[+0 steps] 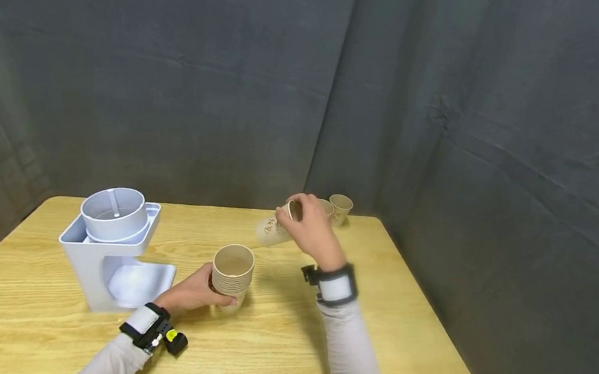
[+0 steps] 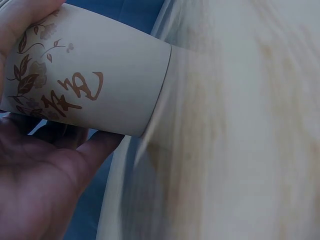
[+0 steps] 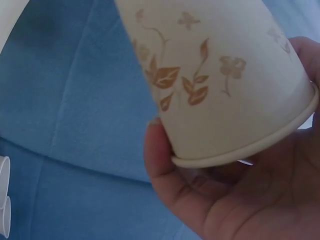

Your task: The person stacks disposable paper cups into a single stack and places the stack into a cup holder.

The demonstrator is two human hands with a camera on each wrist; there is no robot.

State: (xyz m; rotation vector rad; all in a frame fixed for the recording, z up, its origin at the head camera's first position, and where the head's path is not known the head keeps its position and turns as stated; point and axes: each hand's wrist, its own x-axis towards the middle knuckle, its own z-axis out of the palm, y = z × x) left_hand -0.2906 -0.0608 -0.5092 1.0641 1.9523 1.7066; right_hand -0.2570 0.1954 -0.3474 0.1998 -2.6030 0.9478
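My left hand (image 1: 192,291) grips a stack of nested beige paper cups (image 1: 233,273), their mouths facing up, over the middle of the table. In the left wrist view the stack's outer paper cup (image 2: 110,75) shows brown flowers and lettering, with fingers along its side. Farther back and to the right, my right hand (image 1: 314,231) holds a single paper cup (image 1: 272,230) by its rim end. That cup is tipped on its side, its base pointing left. Leaf prints cover the cup (image 3: 225,85) in the right wrist view, where thumb and fingers hold it at the rim.
Two more paper cups, one (image 1: 342,208) at the far right corner and one (image 1: 326,207) partly behind my right hand, stand close together. A white stand with a round bowl (image 1: 115,214) on top occupies the left of the wooden table (image 1: 272,348). Dark curtains hang behind.
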